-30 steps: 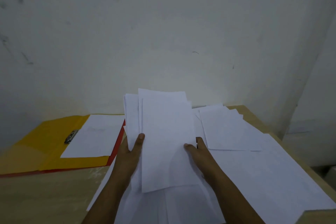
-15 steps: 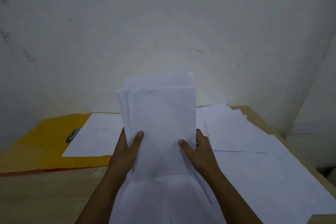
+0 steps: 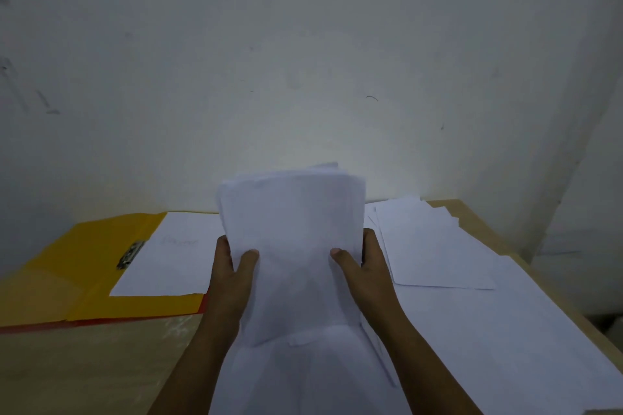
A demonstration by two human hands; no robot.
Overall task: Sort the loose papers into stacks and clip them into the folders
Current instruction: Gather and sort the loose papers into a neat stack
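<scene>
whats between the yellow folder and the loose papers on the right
In the head view, the paper stack, gripped by the left hand and right hand, stands between the yellow folder and the loose papers.

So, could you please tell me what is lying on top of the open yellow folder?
One white sheet lies on the yellow folder, beside its metal clip. Anything beneath that sheet is hidden.

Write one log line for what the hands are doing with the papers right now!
left hand: grips paper stack | right hand: grips paper stack | stack: upright | yellow folder: open, one sheet inside
</scene>
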